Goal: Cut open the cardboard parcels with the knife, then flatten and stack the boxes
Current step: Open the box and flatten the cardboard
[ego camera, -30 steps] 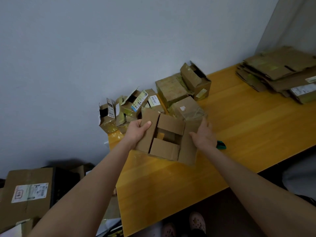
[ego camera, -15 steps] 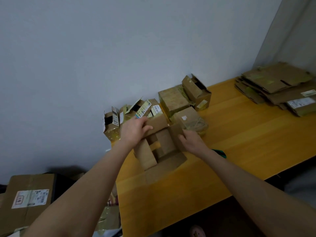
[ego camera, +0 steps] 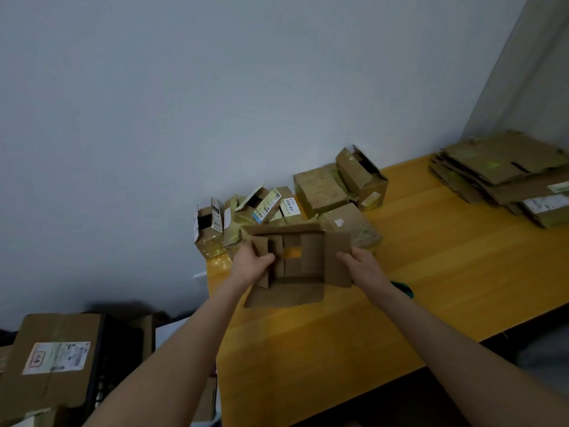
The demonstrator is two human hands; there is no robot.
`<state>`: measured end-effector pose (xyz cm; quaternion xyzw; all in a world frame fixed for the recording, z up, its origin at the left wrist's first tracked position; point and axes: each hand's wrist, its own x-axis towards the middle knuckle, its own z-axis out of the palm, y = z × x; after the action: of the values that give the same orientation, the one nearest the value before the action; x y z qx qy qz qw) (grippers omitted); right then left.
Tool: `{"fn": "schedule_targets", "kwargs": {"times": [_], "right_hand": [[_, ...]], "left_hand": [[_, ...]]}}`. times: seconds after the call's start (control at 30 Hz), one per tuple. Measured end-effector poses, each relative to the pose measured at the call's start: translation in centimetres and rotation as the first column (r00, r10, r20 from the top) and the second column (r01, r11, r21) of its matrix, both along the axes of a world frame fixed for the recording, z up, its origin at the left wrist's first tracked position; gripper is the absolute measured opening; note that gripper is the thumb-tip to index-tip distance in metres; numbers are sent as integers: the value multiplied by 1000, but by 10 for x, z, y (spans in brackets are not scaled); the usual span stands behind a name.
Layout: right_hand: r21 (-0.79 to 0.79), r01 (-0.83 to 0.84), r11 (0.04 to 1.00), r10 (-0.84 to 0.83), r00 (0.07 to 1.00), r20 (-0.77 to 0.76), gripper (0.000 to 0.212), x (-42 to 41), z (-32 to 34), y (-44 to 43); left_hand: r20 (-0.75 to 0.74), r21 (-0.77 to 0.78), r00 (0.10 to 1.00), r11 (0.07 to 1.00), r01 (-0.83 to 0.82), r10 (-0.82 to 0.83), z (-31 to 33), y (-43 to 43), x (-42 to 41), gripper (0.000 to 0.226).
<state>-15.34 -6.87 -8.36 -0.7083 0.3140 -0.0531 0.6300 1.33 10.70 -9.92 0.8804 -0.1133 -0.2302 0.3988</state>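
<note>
Tabletop of yellow wood meets a grey wall. Parcels are heaped at the back and flattened boxes are stacked far right. The opened box is held before the heap. The left hand curls round its left flap, and the right hand pinches the right flap.
</note>
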Motion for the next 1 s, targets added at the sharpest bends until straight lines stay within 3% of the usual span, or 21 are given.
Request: {"fn": "schedule_targets", "kwargs": {"times": [0.1,0.2,0.27,0.33,0.4,0.5,0.57,0.67,0.73,0.87,0.93,1.0], "right_hand": [[120,119,986,-112,992,-62,25,-8,-9,-13],[366,149,919,-134,989,-67,37,-17,-14,-28],[563,50,825,-46,999,-20,46,-25,-17,-37],[635,3,773,13,1000,-20,61,-27,-20,-44],[616,35,787,18,997,-80,59,-24,-21,-43],[488,31,872,33,992,-121,56,-17,-24,-34],[423,12,906,43,992,-121,62,-14,-26,-27],[374,43,927,-11,996,-88,82,-13,-28,-19],[329,22,944,-1,998,-65,88,-12,-25,-12],[427,89,900,-86,996,-27,63,-10,-20,-6],[462,114,879,-110,993,-36,40,-11,-18,-6],[514,126,848,-126,991,-35,39,-11,-21,-9]], "left_hand": [[-136,-178,990,984,2,-27,15,13,3,14],[-363,-399,927,915,-66,-91,31,25,4,17],[-425,-455,886,890,-31,-186,34,33,6,18],[-452,-475,848,880,32,-275,37,35,8,18],[-458,-488,813,866,109,-360,37,36,8,21],[-395,-481,787,836,263,-474,36,30,5,73],[-383,-476,822,853,216,-421,41,23,-3,86],[-389,-445,897,895,18,-212,40,13,-7,82],[-305,-363,937,930,53,-172,37,10,-12,83],[-141,-324,983,943,70,-121,25,10,-20,73],[-127,-363,983,929,79,-133,22,11,-22,66],[-151,-400,978,914,74,-146,23,11,-23,62]]}}
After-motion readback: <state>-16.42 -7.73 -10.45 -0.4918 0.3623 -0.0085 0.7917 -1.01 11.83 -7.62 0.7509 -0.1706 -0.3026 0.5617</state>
